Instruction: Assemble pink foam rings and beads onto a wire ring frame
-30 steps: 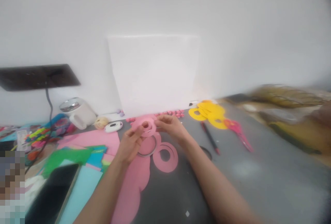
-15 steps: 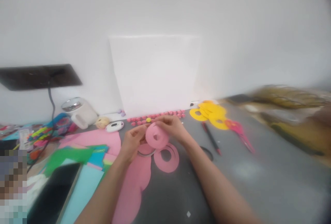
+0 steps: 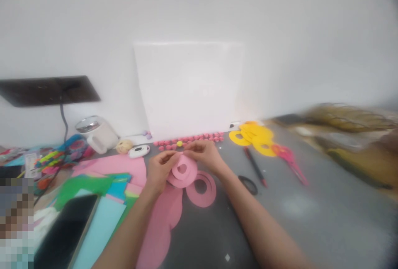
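Observation:
Between my two hands is a pink paper spiral (image 3: 188,178), curled round a small hole. My left hand (image 3: 161,168) pinches its upper left edge, and my right hand (image 3: 203,153) pinches it at the top. Just below and to the right, a pink paper ring (image 3: 202,197) lies on the grey table (image 3: 205,236). A larger cut pink sheet (image 3: 157,231) with a scalloped edge lies beneath my left forearm. Behind my hands runs a row of small pink rolled pieces (image 3: 169,147), with one yellow piece (image 3: 179,144) among them.
Right of my hands lie yellow paper rings (image 3: 253,134), pink scissors (image 3: 290,161), a black-and-red pen (image 3: 255,167) and a black ring (image 3: 248,185). On the left are coloured sheets (image 3: 105,219), a phone (image 3: 66,227) and a white mug (image 3: 99,136). A white board (image 3: 191,90) leans against the wall.
The pink spiral has shifted left and slightly down, and my right hand's fingers have come nearer my left. The whole view has moved a little.

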{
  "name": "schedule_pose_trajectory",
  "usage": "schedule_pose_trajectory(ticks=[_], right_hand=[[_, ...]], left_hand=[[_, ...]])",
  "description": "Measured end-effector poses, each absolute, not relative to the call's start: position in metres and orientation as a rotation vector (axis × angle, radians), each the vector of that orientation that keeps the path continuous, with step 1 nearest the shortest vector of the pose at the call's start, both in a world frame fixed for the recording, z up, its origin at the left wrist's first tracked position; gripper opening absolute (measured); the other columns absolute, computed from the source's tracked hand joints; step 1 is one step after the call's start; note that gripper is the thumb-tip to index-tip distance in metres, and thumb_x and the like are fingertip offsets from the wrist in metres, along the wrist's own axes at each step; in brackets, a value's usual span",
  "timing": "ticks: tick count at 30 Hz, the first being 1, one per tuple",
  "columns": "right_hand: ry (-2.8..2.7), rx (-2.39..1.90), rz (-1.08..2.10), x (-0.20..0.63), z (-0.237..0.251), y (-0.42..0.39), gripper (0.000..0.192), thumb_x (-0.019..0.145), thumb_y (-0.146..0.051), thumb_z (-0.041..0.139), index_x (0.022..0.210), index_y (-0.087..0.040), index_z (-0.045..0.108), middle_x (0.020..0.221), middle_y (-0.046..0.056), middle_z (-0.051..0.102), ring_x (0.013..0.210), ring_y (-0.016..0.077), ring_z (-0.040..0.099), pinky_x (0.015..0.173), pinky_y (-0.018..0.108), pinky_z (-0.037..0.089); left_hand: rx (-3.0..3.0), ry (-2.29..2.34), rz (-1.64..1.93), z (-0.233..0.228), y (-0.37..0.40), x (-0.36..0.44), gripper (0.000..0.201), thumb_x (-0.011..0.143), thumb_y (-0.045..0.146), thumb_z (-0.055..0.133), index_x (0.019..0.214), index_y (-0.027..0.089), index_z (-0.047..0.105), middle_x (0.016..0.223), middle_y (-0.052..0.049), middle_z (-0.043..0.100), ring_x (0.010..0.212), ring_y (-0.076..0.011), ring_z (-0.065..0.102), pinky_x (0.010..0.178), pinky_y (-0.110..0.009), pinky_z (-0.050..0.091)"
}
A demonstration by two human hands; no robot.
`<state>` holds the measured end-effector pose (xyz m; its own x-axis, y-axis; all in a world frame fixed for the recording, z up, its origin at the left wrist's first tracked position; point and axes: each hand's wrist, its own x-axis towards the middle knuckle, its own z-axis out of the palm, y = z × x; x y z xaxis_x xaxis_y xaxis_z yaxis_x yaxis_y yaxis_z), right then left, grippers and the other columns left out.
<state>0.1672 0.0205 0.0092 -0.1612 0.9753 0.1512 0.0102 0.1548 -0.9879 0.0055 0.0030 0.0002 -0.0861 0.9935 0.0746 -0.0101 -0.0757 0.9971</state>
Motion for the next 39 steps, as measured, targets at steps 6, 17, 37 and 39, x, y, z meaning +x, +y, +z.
schedule_pose_trajectory(ticks=[6,17,37,39], right_hand=[[-1.316,-0.971,1.394,0.1649,0.0107,0.0180,0.031,0.065,-0.039,0.070,0.084,-0.015,0.069,0.074,0.005,0.070,0.066,0.0162,0.065,0.064,0.032,0.053],[-1.304,-0.779,1.532,0.1698,0.0070,0.0204,0.031,0.064,-0.036,0.074,0.087,-0.016,0.072,0.083,0.006,0.072,0.078,0.0186,0.066,0.076,0.036,0.054],[-1.350,-0.843,1.541,0.1695,0.0119,0.0165,0.033,0.066,-0.040,0.071,0.087,-0.014,0.072,0.079,0.007,0.071,0.074,0.0176,0.066,0.072,0.034,0.054],[-1.343,-0.840,1.550,0.1694,0.0111,0.0170,0.035,0.065,-0.042,0.071,0.087,-0.014,0.072,0.077,0.007,0.071,0.073,0.0178,0.066,0.071,0.034,0.054]], left_hand=[[1.118,1.213,1.343,0.0009,0.0027,0.0061,0.025,0.059,0.035,0.075,0.072,0.014,0.070,0.072,-0.004,0.068,0.061,-0.0145,0.058,0.051,-0.022,0.045],[0.913,1.094,1.356,0.0063,0.0012,0.0084,0.024,0.056,0.032,0.078,0.070,0.014,0.068,0.075,-0.005,0.070,0.066,-0.0145,0.061,0.059,-0.022,0.047],[0.945,1.118,1.340,0.0085,-0.0013,0.0095,0.025,0.054,0.032,0.078,0.066,0.014,0.066,0.060,0.001,0.063,0.054,-0.0101,0.055,0.049,-0.019,0.042],[0.952,1.125,1.337,0.0096,-0.0014,0.0100,0.025,0.054,0.032,0.079,0.066,0.014,0.066,0.060,0.000,0.063,0.054,-0.0105,0.055,0.049,-0.020,0.043]])
